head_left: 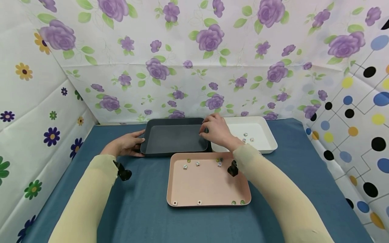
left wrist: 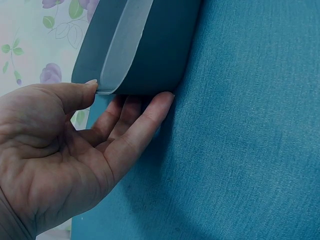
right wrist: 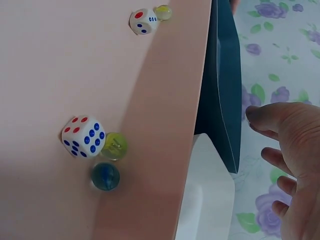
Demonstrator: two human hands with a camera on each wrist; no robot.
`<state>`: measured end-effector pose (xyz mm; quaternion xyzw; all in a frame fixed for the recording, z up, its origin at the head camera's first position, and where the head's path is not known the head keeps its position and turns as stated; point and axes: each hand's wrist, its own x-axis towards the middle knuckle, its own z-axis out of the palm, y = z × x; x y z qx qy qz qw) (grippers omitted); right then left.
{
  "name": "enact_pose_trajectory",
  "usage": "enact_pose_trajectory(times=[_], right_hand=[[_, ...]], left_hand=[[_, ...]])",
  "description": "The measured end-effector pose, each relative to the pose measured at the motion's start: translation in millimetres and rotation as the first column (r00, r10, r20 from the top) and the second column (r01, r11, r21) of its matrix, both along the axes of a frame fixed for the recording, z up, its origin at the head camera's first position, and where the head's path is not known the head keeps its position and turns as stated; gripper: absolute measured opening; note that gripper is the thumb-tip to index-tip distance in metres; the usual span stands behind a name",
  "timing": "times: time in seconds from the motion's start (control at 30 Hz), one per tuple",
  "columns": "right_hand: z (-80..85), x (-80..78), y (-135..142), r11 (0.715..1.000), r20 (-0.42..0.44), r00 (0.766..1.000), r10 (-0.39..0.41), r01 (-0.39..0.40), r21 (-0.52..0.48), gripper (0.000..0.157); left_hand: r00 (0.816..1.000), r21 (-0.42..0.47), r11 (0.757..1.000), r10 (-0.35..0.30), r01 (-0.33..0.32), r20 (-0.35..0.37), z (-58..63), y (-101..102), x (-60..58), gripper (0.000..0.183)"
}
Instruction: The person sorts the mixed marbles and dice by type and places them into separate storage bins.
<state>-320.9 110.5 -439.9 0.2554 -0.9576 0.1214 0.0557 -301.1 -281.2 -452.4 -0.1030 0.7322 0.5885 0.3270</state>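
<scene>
My left hand (head_left: 130,143) grips the left end of a dark grey tray (head_left: 174,138). In the left wrist view its thumb (left wrist: 80,95) lies on the tray's rim and the fingertips (left wrist: 162,102) are under its edge. My right hand (head_left: 216,130) is over the right end of this tray, beside the white tray (head_left: 267,136). Its fingers are curled in the right wrist view, with the thumb (right wrist: 272,116) foremost; I cannot tell whether a small thing is between the fingertips. No pieces show on the visible floor of the dark tray.
A pink tray (head_left: 206,185) stands in front, holding several dice (right wrist: 84,136) and glass marbles (right wrist: 105,176). Three dice (head_left: 252,139) lie in the white tray. Behind the trays, a floral cloth (head_left: 188,84) rises from the edge of the blue tabletop (head_left: 136,202).
</scene>
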Motion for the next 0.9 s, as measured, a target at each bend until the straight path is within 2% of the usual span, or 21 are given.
enact_pose_trajectory(times=[0.47, 0.9], right_hand=[[4.2, 3.9, 4.4, 1.000, 0.003, 1.000, 0.004, -0.004, -0.005, 0.013], [23.2, 14.2, 26.9, 0.997, -0.049, 0.998, 0.045, -0.048, -0.061, 0.015]], left_hand=[[1.000, -0.005, 1.000, 0.002, -0.002, -0.003, 1.2, 1.2, -0.8, 0.065], [1.000, -0.002, 1.000, -0.005, 0.005, -0.002, 1.0, 1.1, 0.6, 0.066]])
